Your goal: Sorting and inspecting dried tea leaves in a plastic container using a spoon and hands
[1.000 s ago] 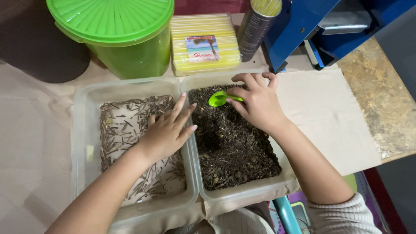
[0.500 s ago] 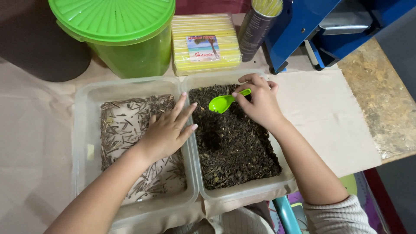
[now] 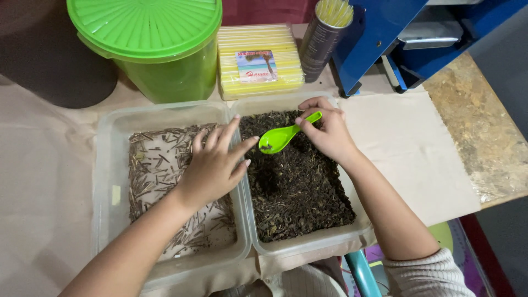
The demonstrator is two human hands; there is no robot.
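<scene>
My right hand (image 3: 326,132) pinches the handle of a small green plastic scoop (image 3: 280,137) over a clear tub (image 3: 308,242) filled with dark dried leaf bits (image 3: 297,187). A few dark bits lie in the scoop's bowl. My left hand (image 3: 212,165) rests with fingers spread on the wall between that tub and a second clear tub (image 3: 110,165), which holds thin brown stems (image 3: 154,165). Its fingertips almost reach the scoop's tip.
A green lidded bucket (image 3: 148,38) stands behind the tubs, with a pack of yellow straws (image 3: 258,58) and a dark tin of straws (image 3: 324,38) beside it. A blue machine (image 3: 385,33) sits at the back right. The chipboard table edge (image 3: 484,137) runs along the right.
My right hand lifted the scoop out of the leaves and swung its bowl toward my left hand. My left hand's fingers reached slightly to the right.
</scene>
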